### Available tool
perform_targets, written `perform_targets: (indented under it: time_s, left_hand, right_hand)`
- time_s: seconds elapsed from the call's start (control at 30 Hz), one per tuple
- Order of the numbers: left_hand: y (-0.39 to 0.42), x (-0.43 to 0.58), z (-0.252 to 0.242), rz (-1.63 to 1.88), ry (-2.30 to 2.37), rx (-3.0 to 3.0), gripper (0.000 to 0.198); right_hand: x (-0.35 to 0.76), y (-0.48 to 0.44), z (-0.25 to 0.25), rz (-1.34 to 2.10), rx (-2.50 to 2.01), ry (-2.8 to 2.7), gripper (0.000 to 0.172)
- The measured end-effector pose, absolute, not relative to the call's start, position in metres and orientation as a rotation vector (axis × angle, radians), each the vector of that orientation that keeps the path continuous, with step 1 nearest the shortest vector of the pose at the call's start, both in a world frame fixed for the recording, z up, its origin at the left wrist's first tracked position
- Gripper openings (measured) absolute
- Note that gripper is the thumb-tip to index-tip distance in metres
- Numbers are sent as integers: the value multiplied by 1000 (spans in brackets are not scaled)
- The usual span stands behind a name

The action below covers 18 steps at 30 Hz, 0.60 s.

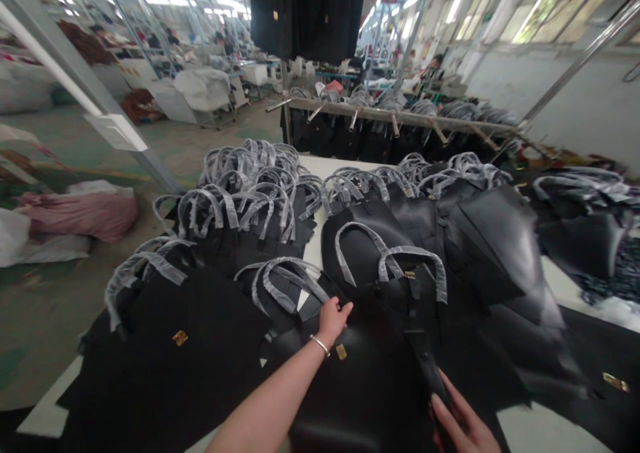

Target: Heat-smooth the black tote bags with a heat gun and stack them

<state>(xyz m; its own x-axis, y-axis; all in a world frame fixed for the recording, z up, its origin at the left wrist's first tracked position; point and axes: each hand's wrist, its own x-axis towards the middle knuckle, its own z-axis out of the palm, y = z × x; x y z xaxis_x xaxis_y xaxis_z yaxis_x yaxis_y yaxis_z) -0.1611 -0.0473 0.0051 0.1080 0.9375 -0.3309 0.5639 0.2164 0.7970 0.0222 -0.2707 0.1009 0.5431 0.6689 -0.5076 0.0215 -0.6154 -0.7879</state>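
Note:
In the head view my left hand (336,318), with a silver bangle at its wrist, pinches the upper edge of a black leather bag panel (373,366). The panel lies in front of me and bears a small gold metal plate (341,352). My right hand (463,416) is closed around the lower end of a black leather strap (424,356), with its thumb on top. The strap runs up toward a gold fitting (410,275) between plastic-wrapped handles (415,252). Just beyond my left hand is another pair of wrapped handles (280,283).
Black panels with wrapped handles (250,166) are piled along the white table (545,430). Behind it stands a metal rack (400,116) hung with more bags. Finished-looking black bags (307,20) hang overhead. A metal post (125,126) rises at left; pink sacks (80,210) lie on the floor.

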Motion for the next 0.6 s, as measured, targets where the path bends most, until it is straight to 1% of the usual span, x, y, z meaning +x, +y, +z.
perform_targets:
  time_s: [0.13,0.27,0.43,0.5,0.6]
  left_hand:
    - [-51,-151,13,285,1460,1484,31]
    - [-58,-138,22,121,1412,1584,35]
    - [-65,-130,23,8,1439,1736,23]
    - [-66,-128,20,-10,1456,1791,22]
    - [-66,-128,16,-38,1454,1839,25]
  right_hand:
    - [16,-242,124,1153,-1892,-595,97]
    - [11,-213,120,1262,-1893,-639,88]
    - [10,-197,98,1379,-1960,-573,74]
    - [12,-194,95,1395,-1958,-525,74]
    - [14,-190,96,1414,-1910,-484,79]
